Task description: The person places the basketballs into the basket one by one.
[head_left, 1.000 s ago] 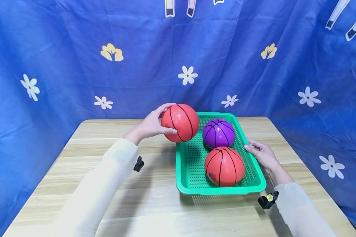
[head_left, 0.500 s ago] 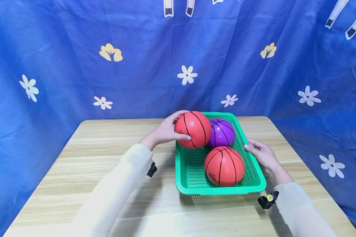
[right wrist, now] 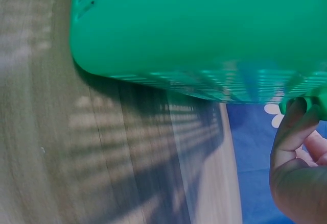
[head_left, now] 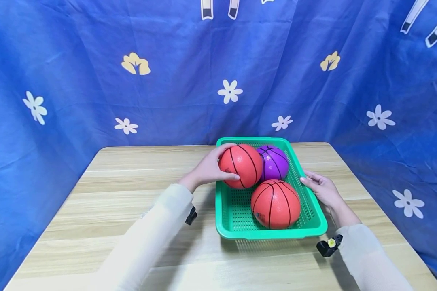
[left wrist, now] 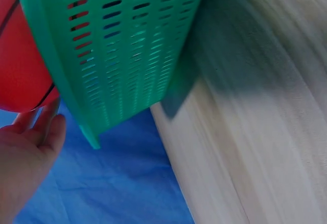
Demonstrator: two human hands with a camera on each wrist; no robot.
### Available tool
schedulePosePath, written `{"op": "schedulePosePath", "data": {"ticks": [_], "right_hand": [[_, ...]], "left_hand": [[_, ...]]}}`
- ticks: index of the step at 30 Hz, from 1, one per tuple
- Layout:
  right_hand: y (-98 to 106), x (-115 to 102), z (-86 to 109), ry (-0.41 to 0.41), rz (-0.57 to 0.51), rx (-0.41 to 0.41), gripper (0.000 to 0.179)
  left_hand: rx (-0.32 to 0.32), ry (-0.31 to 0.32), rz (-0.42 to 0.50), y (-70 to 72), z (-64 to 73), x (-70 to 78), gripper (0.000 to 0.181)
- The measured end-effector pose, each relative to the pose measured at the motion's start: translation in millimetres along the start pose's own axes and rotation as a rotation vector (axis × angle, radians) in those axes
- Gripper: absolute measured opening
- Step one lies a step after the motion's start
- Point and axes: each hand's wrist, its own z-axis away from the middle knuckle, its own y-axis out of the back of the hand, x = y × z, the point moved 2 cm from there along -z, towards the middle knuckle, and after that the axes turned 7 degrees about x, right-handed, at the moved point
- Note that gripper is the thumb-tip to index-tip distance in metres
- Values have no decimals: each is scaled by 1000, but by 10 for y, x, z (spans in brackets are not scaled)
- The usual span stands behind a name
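My left hand point(head_left: 208, 167) holds an orange-red toy basketball point(head_left: 243, 165) over the back left part of a green perforated plastic basket point(head_left: 221, 218). Fingers lie behind the ball and the thumb on its near side. Beside it, touching or nearly so, is a smaller purple basketball point(head_left: 274, 163) in the basket. A second orange-red basketball point(head_left: 275, 205) sits nearer the front of the basket. On the right, my right hand point(head_left: 324, 192) grips the basket's rim; in the right wrist view its fingers point(right wrist: 294, 132) curl at the green edge. The held ball's underside is hidden.
The basket stands on a light wood-grain table point(head_left: 131, 194). A blue patterned cloth point(head_left: 175, 81) hangs behind the table and along its sides. Small black devices are worn at both wrists.
The left hand has carried the orange-red ball rightward and down, from over the basket's left rim to beside the purple ball. The right hand and basket have stayed put.
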Motion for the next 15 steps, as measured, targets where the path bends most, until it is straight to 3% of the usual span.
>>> {"op": "schedulePosePath", "data": {"ticks": [1, 7, 11, 15], "right_hand": [[0, 2, 0, 0, -1, 1, 65], [7, 13, 0, -3, -1, 5, 66], [9, 14, -2, -3, 13, 7, 67], [16, 13, -4, -12, 7, 6, 67]], "left_hand": [[5, 3, -16, -22, -12, -57, 84], [-13, 18, -128, -98, 27, -68, 89], [-14, 21, -155, -135, 53, -110, 90], [-12, -9, -224, -153, 73, -136, 91]]}}
